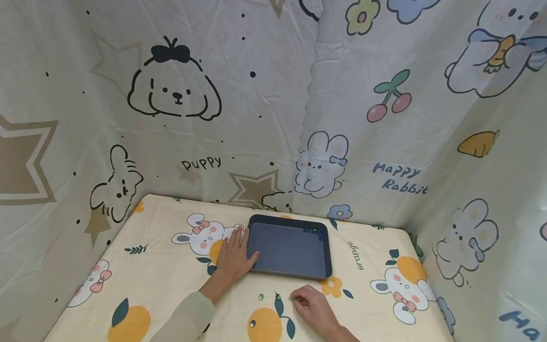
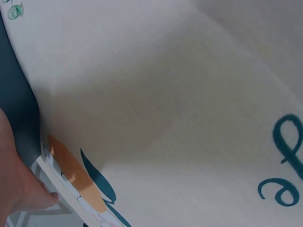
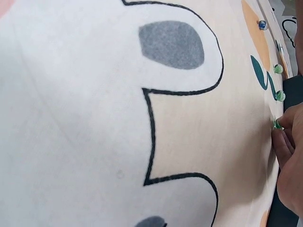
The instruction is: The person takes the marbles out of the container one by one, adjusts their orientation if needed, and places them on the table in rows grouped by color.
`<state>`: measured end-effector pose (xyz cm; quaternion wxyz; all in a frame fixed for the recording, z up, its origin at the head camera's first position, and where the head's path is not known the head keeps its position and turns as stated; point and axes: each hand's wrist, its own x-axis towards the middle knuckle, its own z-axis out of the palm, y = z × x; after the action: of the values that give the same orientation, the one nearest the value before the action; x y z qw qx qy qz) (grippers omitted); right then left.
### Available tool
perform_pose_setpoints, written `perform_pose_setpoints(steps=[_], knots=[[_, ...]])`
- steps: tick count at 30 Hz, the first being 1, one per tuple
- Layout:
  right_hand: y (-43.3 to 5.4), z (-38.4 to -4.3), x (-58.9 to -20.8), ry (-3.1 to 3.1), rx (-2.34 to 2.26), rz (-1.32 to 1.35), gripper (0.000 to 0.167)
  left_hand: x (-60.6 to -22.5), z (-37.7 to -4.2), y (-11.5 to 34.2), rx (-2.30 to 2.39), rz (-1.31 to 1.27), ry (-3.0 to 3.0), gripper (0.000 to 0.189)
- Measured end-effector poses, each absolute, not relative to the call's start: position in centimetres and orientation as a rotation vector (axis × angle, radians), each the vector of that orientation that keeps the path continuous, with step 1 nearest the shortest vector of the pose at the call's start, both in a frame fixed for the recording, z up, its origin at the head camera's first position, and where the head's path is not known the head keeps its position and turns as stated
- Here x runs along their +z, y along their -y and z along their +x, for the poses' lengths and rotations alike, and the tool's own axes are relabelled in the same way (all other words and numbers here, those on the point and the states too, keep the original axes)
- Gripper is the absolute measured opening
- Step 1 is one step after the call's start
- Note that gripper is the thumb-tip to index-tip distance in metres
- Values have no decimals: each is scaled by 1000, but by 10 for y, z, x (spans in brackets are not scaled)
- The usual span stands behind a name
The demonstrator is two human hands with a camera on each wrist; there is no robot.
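Note:
A dark rectangular tray (image 1: 282, 254) lies on the patterned cloth. My left hand (image 1: 233, 259) rests along its left edge with fairly straight fingers; the left wrist view shows only part of that hand (image 2: 21, 179) beside the tray's dark side (image 2: 16, 94). In front of the tray, my right hand (image 1: 315, 308) pinches a green glass marble (image 3: 277, 124) between thumb and fingertips, close over the cloth. Left of those fingers lie two more green marbles, one nearer (image 1: 278, 296) and one farther (image 1: 261, 297). A blue marble (image 1: 253, 323) sits on the printed orange.
Several blue and green marbles (image 1: 315, 231) are gathered in the tray's far right corner. The cloth (image 1: 171, 280) covers the table, printed with rabbits and oranges. Printed fabric walls (image 1: 256, 118) rise behind the table and at both sides.

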<state>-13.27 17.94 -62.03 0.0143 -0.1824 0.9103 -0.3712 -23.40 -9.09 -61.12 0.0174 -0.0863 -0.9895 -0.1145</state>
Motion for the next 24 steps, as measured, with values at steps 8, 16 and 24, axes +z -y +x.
perform_pose_setpoints(steps=[8, 16, 24], knots=[[-181, -151, -597, -3020, -1140, -653, 19, -611, -235, 90, -352, -265, 3080, 83], [-187, -199, -578, -3153, -1141, -692, 21, -611, -233, 91, -334, -278, 3087, 84], [-190, -252, -582, -3256, -848, -554, 23, -605, -233, 93, -254, -301, 3071, 84]])
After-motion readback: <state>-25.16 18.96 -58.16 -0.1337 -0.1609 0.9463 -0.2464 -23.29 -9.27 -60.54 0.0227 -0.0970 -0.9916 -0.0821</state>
